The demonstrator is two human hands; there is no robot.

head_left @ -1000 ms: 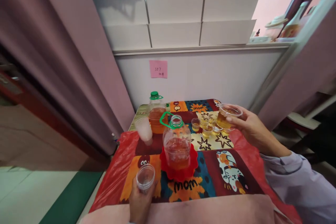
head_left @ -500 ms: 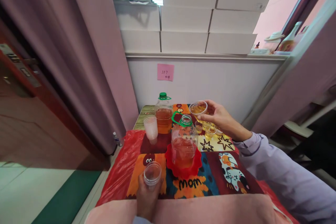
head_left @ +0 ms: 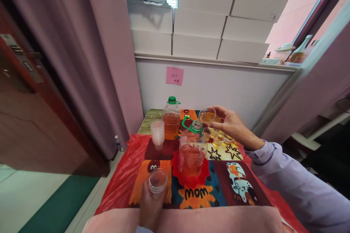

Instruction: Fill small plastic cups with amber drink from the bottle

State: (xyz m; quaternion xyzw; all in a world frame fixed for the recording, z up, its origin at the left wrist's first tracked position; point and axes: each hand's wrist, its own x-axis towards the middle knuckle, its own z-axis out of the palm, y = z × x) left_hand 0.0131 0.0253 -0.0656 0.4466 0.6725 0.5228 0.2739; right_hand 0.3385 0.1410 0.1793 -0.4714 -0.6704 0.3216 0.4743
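My right hand [head_left: 232,125] grips a clear plastic cup [head_left: 207,116] holding amber liquid. It is tilted with its rim at the open mouth of a clear bottle [head_left: 192,156] that has a green ring handle. Reddish-amber liquid fills the bottle's lower part. Under it lies a red scalloped dish [head_left: 203,180]. Near the table's front edge, my left hand [head_left: 152,204] is wrapped round a few nested clear cups [head_left: 158,180]. Small cups [head_left: 218,139] of yellowish liquid stand behind the bottle, below my right hand.
A second bottle [head_left: 171,125] of amber liquid, capped in green, stands at the back. Left of it is a tall stack of plastic cups [head_left: 157,133]. Red plastic sheeting [head_left: 117,178] hangs at the table's left side. A pink note [head_left: 175,76] is on the wall behind.
My right hand has lowered and tilted its cup against the bottle's mouth. My left hand still holds its cups in about the same place. The view has shifted slightly.
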